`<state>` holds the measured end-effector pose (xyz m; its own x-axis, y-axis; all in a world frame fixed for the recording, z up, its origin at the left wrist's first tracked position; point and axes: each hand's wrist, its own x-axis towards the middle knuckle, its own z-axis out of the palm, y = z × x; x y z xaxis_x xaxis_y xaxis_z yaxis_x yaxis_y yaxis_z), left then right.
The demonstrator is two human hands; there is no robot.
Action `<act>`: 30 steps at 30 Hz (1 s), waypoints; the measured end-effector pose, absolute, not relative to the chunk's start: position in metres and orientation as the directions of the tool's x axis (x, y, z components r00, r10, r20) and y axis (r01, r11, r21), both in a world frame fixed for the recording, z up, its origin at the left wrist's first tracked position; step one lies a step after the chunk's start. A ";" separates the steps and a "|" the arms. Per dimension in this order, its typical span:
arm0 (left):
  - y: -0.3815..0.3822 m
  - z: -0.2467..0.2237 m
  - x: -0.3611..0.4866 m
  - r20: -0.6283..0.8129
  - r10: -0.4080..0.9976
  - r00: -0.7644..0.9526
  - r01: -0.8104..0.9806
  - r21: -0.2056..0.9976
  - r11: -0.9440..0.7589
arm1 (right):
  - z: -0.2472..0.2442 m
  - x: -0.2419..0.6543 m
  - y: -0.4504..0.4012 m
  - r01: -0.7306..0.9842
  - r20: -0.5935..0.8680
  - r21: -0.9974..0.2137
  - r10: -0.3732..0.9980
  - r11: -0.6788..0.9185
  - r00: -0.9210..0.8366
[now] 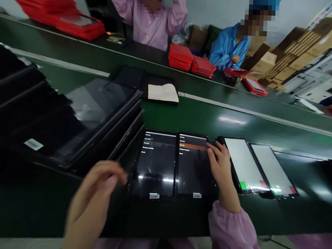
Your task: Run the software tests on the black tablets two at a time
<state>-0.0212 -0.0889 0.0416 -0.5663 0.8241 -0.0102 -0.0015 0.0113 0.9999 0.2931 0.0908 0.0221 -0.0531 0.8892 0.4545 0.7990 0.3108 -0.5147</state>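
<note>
on my feed, black tablets lie flat in a row on the green conveyor belt (237, 122). the right hand (220, 165) rests there, fingers loosely spread, fingertips on the orange menu line of the second tablet (194, 169). the left hand (95, 187), blurred, hangs curled just left of the first tablet (155, 164), pinching nothing i can make out. two white-screened tablets (259, 167) lie right of the second tablet.
</note>
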 end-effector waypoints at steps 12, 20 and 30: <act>0.045 -0.037 -0.032 -0.075 0.847 -0.526 -0.037 0.997 0.066 | 0.002 0.342 0.097 0.580 0.290 -0.808 0.926 0.103 0.240; 0.048 -0.043 -0.032 -0.038 0.845 -0.534 -0.017 0.999 0.034 | 0.007 0.339 0.091 0.566 0.251 -0.821 0.936 0.071 0.247; 0.042 -0.030 -0.023 -0.055 0.817 -0.574 -0.078 0.997 0.012 | 0.009 0.328 0.089 0.548 0.237 -0.834 0.941 0.068 0.243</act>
<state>-0.0233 0.0417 -0.0301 -0.5739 0.8171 -0.0548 -0.0782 0.0119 0.9969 0.3283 0.0887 0.0088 0.2427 0.9407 0.2369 0.5482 0.0684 -0.8335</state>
